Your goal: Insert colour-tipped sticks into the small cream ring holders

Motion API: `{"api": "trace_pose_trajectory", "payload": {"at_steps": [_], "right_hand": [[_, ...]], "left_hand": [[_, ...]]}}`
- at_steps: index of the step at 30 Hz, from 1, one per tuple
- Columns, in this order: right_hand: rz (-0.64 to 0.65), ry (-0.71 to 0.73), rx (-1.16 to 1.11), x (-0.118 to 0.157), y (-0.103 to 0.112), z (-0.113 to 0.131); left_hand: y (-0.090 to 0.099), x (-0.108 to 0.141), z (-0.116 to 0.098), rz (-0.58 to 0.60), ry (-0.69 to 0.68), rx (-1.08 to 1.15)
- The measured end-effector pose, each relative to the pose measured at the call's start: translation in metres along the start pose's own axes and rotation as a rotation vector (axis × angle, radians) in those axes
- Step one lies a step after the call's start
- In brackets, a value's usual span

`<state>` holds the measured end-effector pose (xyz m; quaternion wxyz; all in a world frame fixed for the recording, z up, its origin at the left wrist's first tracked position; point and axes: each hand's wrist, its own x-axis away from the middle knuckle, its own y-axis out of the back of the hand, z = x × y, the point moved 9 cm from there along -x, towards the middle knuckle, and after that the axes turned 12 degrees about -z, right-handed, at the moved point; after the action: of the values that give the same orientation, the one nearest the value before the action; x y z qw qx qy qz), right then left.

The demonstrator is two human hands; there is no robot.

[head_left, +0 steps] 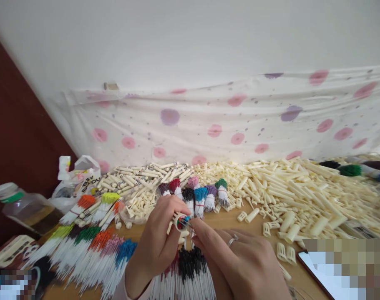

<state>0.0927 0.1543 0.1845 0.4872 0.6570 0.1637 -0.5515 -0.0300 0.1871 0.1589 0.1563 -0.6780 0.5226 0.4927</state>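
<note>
My left hand (157, 241) is closed around a short cream slotted plastic tube (179, 223), its round end facing me. Red and blue bits show inside the opening. At that opening, my right hand (236, 260) has thumb and forefinger together on thin pen refills (186, 223); how many is hard to make out. Below both hands lies a row of loose refills with black ends (192, 264) and dark red ends. Just beyond my fingers stand rubber-banded refill bundles, among them a blue one (200, 200) and a green one (222, 191).
Cream plastic pen parts (280, 187) are heaped along the back and right. More coloured refills (92, 250) fan out at left, near a bottle of brown liquid (27, 208) and a plastic bag (77, 179). A phone (321, 266) lies at right. Spotted sheeting (202, 112) covers the lower wall.
</note>
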Motion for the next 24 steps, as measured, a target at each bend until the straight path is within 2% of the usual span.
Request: {"api": "trace_pose_trajectory", "payload": {"at_steps": [6,10,16,24], "right_hand": [[0.009,0.011,0.008,0.001,0.0,-0.002],[0.004,0.051,-0.008,0.001,0.001,0.0],[0.017,0.044,-0.011,0.004,0.001,-0.002],[0.006,0.099,0.002,0.006,-0.003,0.003]], "left_hand": [[0.01,-0.001,-0.014,-0.084,-0.161,-0.257],[0.014,-0.003,-0.017,-0.131,-0.2,-0.332],[0.018,-0.003,-0.02,-0.174,-0.206,-0.368],[0.027,-0.001,-0.025,-0.222,-0.279,-0.351]]}}
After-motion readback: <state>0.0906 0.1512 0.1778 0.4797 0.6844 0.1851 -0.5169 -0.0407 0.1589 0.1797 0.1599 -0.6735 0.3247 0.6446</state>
